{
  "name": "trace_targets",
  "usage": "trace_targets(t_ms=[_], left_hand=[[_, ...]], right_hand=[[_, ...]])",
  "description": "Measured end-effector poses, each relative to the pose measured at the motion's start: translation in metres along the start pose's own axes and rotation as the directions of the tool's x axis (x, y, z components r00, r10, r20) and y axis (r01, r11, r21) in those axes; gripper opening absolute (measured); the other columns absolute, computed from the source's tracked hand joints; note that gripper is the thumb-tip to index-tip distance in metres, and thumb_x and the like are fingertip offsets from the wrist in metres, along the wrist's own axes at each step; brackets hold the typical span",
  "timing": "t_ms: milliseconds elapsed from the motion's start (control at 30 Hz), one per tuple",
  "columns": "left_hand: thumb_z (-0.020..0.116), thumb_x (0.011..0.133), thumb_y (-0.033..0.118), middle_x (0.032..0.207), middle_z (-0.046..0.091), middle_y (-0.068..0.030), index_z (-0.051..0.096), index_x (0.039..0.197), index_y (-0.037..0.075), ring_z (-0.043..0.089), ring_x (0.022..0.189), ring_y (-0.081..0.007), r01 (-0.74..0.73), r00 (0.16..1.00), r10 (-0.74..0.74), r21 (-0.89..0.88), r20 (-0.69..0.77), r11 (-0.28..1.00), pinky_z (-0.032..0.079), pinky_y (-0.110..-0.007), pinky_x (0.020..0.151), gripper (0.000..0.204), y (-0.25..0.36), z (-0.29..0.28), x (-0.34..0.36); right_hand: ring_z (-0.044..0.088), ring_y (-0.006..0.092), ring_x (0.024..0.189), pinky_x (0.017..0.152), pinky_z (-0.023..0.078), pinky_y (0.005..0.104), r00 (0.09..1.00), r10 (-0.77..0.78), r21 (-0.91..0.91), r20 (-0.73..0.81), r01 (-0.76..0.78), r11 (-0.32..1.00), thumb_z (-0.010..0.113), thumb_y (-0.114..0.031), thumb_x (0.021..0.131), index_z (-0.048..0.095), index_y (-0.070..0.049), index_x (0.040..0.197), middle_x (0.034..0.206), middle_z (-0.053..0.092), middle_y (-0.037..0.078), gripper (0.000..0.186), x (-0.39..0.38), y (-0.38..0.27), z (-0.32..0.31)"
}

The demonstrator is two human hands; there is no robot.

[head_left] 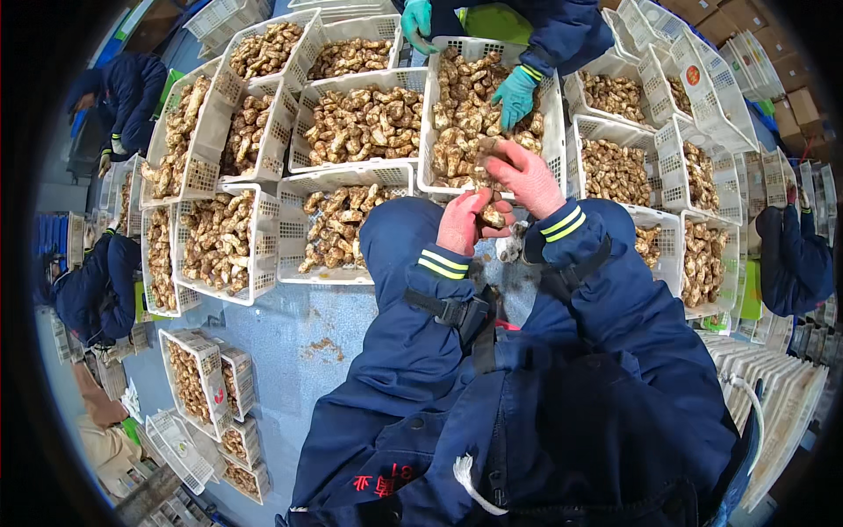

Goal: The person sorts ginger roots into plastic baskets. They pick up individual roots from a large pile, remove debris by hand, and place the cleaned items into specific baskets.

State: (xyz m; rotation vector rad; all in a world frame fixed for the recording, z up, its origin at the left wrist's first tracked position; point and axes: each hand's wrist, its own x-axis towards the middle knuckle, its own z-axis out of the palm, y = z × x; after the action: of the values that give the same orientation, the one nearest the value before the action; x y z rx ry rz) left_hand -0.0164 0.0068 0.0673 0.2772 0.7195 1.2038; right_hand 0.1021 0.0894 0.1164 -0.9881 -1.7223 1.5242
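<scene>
Both forearms are rising from the lower edge in dark blue sleeves with yellow-striped cuffs, elbows bent, wrists converging at centre. The left hand (pixel 463 221) is sitting lower, fingers curled inward in a pinch. The right hand (pixel 525 176) is arching just above it, fingers bent downward, knuckles facing up.

I see rough, matt, knobbly brown root pieces (pixel 492 215) between my bare left hand (pixel 463 224) and right hand (pixel 527 176). The white crate (pixel 555 114) looks like perforated hard plastic. My sleeves (pixel 571 255) are matt navy cloth; the co-worker's gloves (pixel 515 95) look rubbery, teal.
</scene>
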Motion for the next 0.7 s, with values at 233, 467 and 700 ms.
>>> trace_targets(t_ms=[233,467,700], left_hand=[[0.043,0.086,0.029,0.081,0.06,-0.0143,0.054,0.093,-0.001,0.058,0.065,-0.025,0.258,0.964,-0.204,-0.422,0.169,0.869,0.045,-0.033,0.053,0.032,0.003,-0.03,0.0],[0.046,0.087,0.028,0.093,0.058,-0.0204,0.048,0.101,-0.005,0.059,0.085,-0.0302,0.089,0.996,-0.089,-0.425,0.019,0.901,0.053,-0.037,0.07,0.036,0.017,-0.039,0.024],[0.041,0.09,0.026,0.104,0.054,-0.0245,0.049,0.101,-0.006,0.054,0.101,-0.0319,-0.243,0.961,0.274,-0.392,0.025,0.887,0.045,-0.04,0.088,0.035,0.082,-0.063,0.059]], right_hand=[[0.059,0.0138,0.077,0.066,0.046,0.0225,0.96,0.174,0.338,-0.22,-0.092,0.937,0.044,-0.022,0.089,0.05,0.001,0.111,0.095,0.06,0.01,0.032,0.017,0.028,-0.059],[0.059,0.0179,0.078,0.068,0.046,0.0279,0.928,0.341,-0.133,-0.15,-0.361,0.923,0.048,-0.029,0.084,0.055,-0.005,0.106,0.089,0.062,0.008,0.033,0.05,0.076,-0.1],[0.052,0.0315,0.101,0.088,0.04,0.0373,0.809,0.562,-0.935,-0.173,-0.315,0.164,0.048,-0.034,0.074,0.057,-0.008,0.104,0.109,0.055,0.019,0.041,0.066,0.178,-0.093]])
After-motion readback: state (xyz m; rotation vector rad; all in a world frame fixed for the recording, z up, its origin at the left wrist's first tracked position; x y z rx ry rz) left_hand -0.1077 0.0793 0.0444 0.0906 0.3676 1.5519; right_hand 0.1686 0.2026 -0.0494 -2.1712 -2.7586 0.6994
